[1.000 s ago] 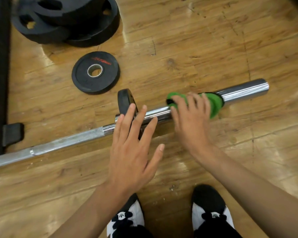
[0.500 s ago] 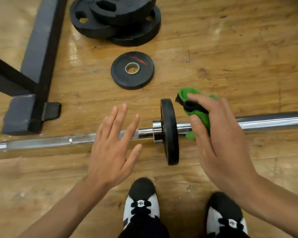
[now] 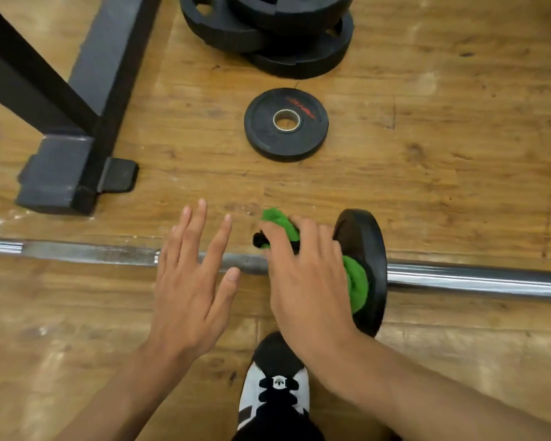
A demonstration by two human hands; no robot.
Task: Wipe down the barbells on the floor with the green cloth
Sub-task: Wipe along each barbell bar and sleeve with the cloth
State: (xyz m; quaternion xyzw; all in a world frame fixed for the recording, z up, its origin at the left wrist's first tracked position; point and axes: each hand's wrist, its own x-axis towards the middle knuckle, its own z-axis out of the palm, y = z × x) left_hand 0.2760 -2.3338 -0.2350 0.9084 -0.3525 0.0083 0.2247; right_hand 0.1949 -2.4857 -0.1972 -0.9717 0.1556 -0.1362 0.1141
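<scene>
A steel barbell [image 3: 86,253] lies across the wooden floor from left to right, with a small black plate [image 3: 368,249] standing on its sleeve. My right hand [image 3: 303,275] grips the green cloth [image 3: 357,281] around the bar just left of that plate; the cloth sticks out above and to the right of my fingers. My left hand [image 3: 191,281] hovers flat over the bar to the left, fingers spread and straight, holding nothing.
A loose small black plate [image 3: 286,124] lies flat beyond the bar. A stack of larger black plates [image 3: 268,33] sits at the top. A black rack foot [image 3: 67,173] stands at the left. My shoe [image 3: 274,383] is just below the bar.
My right hand has carried the green cloth from the sleeve to the right of the plate over to the bar on its left side. The view has shifted left.
</scene>
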